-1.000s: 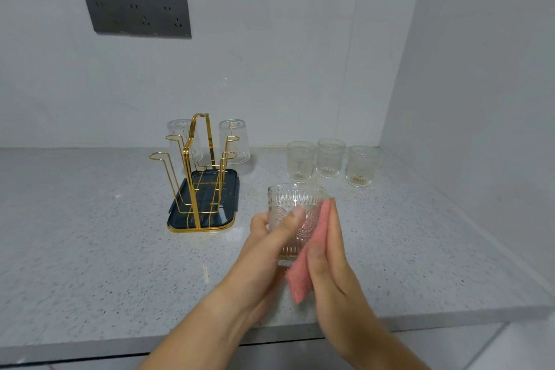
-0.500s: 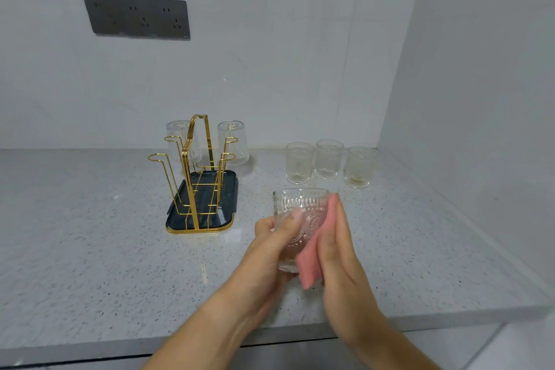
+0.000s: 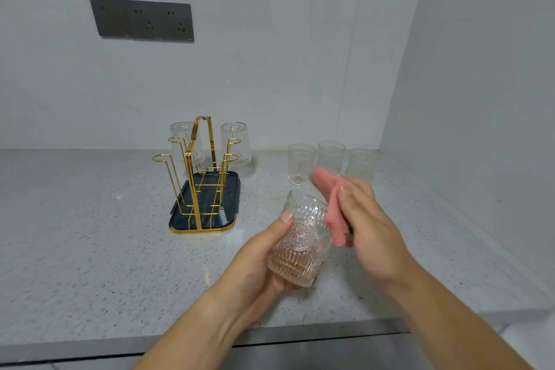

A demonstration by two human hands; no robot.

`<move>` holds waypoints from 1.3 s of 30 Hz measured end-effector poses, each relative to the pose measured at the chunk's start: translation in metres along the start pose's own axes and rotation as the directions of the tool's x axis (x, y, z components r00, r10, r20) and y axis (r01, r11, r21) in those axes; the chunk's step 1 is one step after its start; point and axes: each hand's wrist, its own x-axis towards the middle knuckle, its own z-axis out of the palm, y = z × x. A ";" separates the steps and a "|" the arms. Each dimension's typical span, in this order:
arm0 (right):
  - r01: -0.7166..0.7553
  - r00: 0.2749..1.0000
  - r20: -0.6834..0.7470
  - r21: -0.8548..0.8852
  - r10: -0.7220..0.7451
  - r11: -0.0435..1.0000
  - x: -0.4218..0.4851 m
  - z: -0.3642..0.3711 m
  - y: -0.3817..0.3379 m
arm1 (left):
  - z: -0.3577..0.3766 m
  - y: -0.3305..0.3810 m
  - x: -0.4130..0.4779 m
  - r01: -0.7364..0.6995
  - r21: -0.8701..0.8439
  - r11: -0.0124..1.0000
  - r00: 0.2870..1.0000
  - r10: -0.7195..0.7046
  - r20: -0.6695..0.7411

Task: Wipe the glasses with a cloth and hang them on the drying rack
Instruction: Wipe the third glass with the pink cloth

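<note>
Two grips clamped: our left hand [image 3: 257, 268] curled round the glass [image 3: 300, 245], our right hand [image 3: 370, 228] pinching the pink cloth [image 3: 329, 205] against its side.

glass [image 3: 300, 237]: 6; drying rack [image 3: 207, 213]: 1; cloth [image 3: 330, 204]: 1; hand [image 3: 258, 267]: 2; socket panel [image 3: 144, 19]: 1

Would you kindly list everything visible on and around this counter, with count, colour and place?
counter: 1, speckled grey, across the view.
socket panel: 1, dark grey, back wall.
drying rack: 1, gold wire on dark tray, left of centre.
hung glasses: 2, clear, upside down on the rear pegs.
standing glasses: 3, clear, upright row near the back wall.
held glass: 1, clear embossed, tilted, front centre.
cloth: 1, pink, at its right side.
left hand: grips the glass.
right hand: pinches the cloth.
</note>
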 end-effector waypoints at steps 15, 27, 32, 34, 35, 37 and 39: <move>0.150 0.843 0.535 -0.336 0.057 0.930 -0.007 -0.030 -0.043 | -0.004 0.016 -0.010 -0.044 0.237 0.971 0.997 0.028 0.068; -0.044 0.765 0.594 -0.337 0.248 0.941 -0.004 -0.035 -0.033 | -0.003 0.012 -0.008 0.033 0.238 0.971 0.983 -0.075 0.167; 0.013 0.827 0.532 -0.345 0.184 0.939 -0.009 -0.029 -0.028 | -0.006 0.018 -0.008 0.067 0.233 0.970 0.986 -0.101 0.136; -0.013 0.812 0.546 -0.336 0.206 0.942 -0.009 -0.028 -0.030 | -0.007 0.018 -0.009 0.058 0.248 0.967 0.984 -0.098 0.151; -0.037 0.803 0.553 -0.322 0.219 0.946 -0.008 -0.028 -0.029 | -0.007 0.017 -0.009 0.053 0.253 0.966 0.983 -0.095 0.157; -0.093 0.778 0.575 -0.294 0.254 0.951 -0.009 -0.028 -0.030 | -0.009 0.015 -0.007 0.040 0.257 0.966 0.984 -0.084 0.160; -0.086 0.750 0.604 -0.314 0.269 0.946 -0.011 -0.027 -0.028 | -0.009 0.012 -0.007 0.033 0.252 0.967 0.983 -0.077 0.165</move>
